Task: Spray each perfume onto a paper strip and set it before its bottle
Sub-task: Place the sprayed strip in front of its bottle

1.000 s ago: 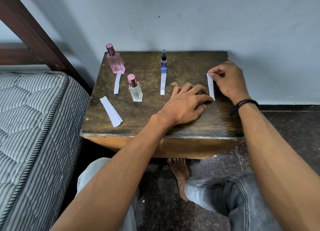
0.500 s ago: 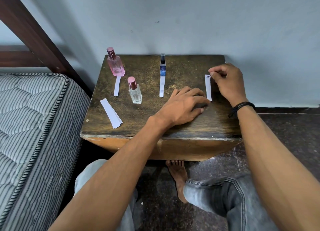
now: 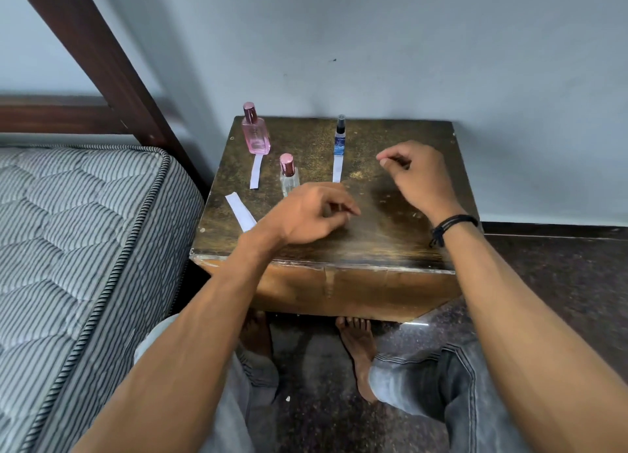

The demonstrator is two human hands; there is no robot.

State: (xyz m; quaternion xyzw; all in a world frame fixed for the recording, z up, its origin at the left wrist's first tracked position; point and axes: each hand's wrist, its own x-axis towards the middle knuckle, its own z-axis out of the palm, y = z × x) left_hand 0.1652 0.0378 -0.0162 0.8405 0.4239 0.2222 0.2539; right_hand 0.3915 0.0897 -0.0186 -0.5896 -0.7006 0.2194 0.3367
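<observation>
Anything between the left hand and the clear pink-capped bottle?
Nothing visible. The left hand is just near-right of the clear bottle, partly covering its base in this view. The pink bottle and blue bottle stand off that path.

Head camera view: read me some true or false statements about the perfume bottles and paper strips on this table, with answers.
1. A paper strip lies just in front of the pink bottle. True.
2. The slim blue spray bottle lies on its side. False: it stands upright, with a second strip in front of it.
3. Three bottles stand on the table. True.
4. The spare strips lie at the table's right edge. False: they lie near its left edge, on the side of the mattress.
</observation>
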